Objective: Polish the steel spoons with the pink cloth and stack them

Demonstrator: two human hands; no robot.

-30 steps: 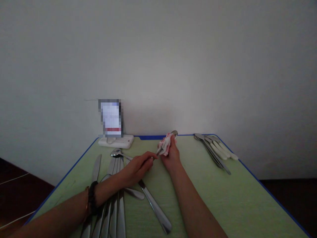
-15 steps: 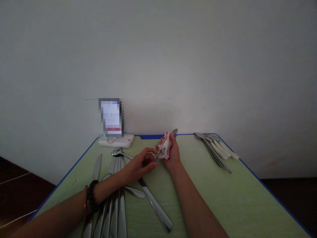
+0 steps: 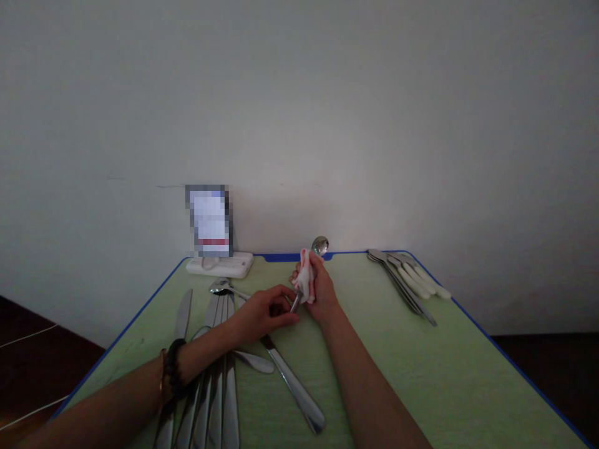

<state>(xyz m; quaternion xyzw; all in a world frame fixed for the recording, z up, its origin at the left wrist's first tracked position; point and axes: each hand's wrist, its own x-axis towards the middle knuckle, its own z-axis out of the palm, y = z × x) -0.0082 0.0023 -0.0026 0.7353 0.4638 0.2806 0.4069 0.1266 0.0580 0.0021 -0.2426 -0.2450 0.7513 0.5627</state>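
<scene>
A metal spoon point(image 3: 321, 245) is held between my two hands above the far middle of the table, its bowl pointing away from me. The fingers of my left hand point(image 3: 269, 312), wearing a dark beaded bracelet at the wrist, pinch the handle end. Wrapped around the spoon's upper handle is a white and pink cloth point(image 3: 306, 277), gripped in my right hand point(image 3: 322, 287). The cloth hides the middle of the spoon. Under my left forearm lie several metal knives point(image 3: 229, 399), with another spoon point(image 3: 219, 286) at their far end.
At the far right lies a group of cutlery point(image 3: 397, 284), some with cream handles point(image 3: 416, 280). A lit phone point(image 3: 210, 221) leans upright on a white stand point(image 3: 234, 266) at the back left. The green table point(image 3: 444, 386) has a blue edge and meets the wall.
The spoon has turned in my hands, so the inside of its bowl now faces me. My right hand and the cloth have shifted slightly left and down the handle.
</scene>
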